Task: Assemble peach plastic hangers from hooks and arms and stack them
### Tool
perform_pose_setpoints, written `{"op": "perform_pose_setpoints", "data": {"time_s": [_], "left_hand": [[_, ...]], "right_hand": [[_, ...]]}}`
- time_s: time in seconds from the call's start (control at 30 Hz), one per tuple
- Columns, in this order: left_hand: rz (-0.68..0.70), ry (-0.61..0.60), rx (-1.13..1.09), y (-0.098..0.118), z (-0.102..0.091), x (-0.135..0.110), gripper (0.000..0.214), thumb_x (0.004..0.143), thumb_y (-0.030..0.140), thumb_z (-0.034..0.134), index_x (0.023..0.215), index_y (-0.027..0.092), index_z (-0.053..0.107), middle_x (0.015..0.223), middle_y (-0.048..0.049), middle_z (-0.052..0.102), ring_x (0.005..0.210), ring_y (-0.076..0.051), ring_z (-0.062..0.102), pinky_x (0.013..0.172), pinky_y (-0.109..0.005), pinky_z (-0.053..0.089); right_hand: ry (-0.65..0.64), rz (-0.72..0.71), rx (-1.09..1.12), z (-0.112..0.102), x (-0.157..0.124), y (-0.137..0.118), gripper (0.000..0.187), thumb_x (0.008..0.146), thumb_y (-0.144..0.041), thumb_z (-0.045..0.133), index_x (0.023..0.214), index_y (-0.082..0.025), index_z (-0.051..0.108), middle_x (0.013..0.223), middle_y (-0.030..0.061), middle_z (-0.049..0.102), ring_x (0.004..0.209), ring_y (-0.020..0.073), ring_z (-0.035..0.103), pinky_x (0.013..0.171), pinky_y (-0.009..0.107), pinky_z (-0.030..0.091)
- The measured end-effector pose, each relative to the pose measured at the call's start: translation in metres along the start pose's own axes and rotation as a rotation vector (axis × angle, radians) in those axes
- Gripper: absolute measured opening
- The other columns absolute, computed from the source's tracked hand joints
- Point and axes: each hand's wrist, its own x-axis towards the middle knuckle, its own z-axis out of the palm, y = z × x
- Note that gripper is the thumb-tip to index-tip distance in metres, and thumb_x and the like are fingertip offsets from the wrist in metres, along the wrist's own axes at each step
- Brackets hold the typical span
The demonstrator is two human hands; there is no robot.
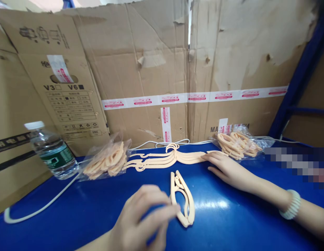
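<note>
A folded beige folding clothes hanger (191, 205) lies on the blue tabletop in front of me. My left hand (143, 219) is at its left edge, somewhat blurred, with fingers bent and apart; whether the fingertips touch the hanger I cannot tell. Further back, several unfolded hangers (159, 161) lie stacked together, their hooks pointing away from me. Resting over the right end of that stack is my right hand (224, 169), fingers stretched forward and thumb apart. Its fingertips partly cover the hanger arms there.
Clear plastic bags of folded hangers stand left (109, 162) and right (236, 144) of the stack. A water bottle (55, 153) is at the far left, beside a white cable (46, 209). Cardboard sheets (151, 69) wall the back; a blue metal post (292, 76) rises at right.
</note>
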Motion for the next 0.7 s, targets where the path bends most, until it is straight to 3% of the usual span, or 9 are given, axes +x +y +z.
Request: {"op": "perform_pose_setpoints", "data": {"time_s": [0.07,0.13,0.2,0.27,0.43,0.7], "left_hand": [[-0.148,-0.039,-0.148,-0.008,0.006,0.022,0.032,0.082,0.012,0.054,0.105,0.03,0.067,0.1,-0.0046,0.064,0.091,-0.021,0.062,0.079,-0.033,0.054],[-0.397,-0.006,-0.324,-0.017,0.011,0.035,0.025,0.08,0.017,0.053,0.099,0.024,0.068,0.097,-0.0058,0.064,0.089,-0.021,0.062,0.074,-0.031,0.054],[-0.602,0.041,-0.46,-0.026,0.013,0.038,0.021,0.076,0.023,0.057,0.093,0.021,0.069,0.092,-0.0063,0.064,0.089,-0.022,0.061,0.075,-0.031,0.053],[-0.724,0.075,-0.537,-0.031,0.013,0.037,0.023,0.07,0.026,0.061,0.091,0.019,0.069,0.09,-0.0065,0.065,0.09,-0.023,0.06,0.079,-0.032,0.051],[-0.778,0.106,-0.628,-0.035,0.012,0.034,0.024,0.066,0.025,0.065,0.089,0.019,0.07,0.086,-0.0052,0.065,0.087,-0.022,0.059,0.078,-0.031,0.048],[-0.82,0.169,-0.763,-0.05,0.019,0.029,0.03,0.068,0.023,0.069,0.098,0.02,0.069,0.098,-0.0067,0.068,0.096,-0.024,0.061,0.081,-0.033,0.05]], "right_hand": [[-0.011,0.0,0.005,0.002,-0.001,0.0,0.032,0.094,-0.02,0.045,0.124,-0.018,0.058,0.12,0.0148,0.062,0.116,0.028,0.056,0.101,0.051,0.045],[-0.007,0.001,0.02,0.006,-0.001,0.002,0.03,0.095,-0.021,0.043,0.121,-0.019,0.059,0.119,0.0146,0.061,0.114,0.0274,0.057,0.1,0.05,0.046],[0.005,-0.001,0.045,0.011,-0.002,0.005,0.027,0.096,-0.023,0.043,0.116,-0.019,0.06,0.118,0.014,0.059,0.112,0.027,0.056,0.099,0.049,0.046],[0.012,0.006,0.078,0.014,-0.001,0.007,0.023,0.096,-0.026,0.044,0.11,-0.02,0.061,0.113,0.013,0.06,0.108,0.0265,0.057,0.095,0.047,0.048],[-0.001,0.053,0.13,0.014,-0.001,0.006,0.019,0.096,-0.029,0.043,0.088,-0.02,0.057,0.091,0.0087,0.058,0.085,0.0223,0.058,0.076,0.038,0.051],[0.011,0.07,0.1,0.005,-0.004,0.0,0.018,0.096,-0.028,0.042,0.08,-0.022,0.048,0.082,0.0046,0.056,0.073,0.0188,0.055,0.067,0.033,0.047]]}}
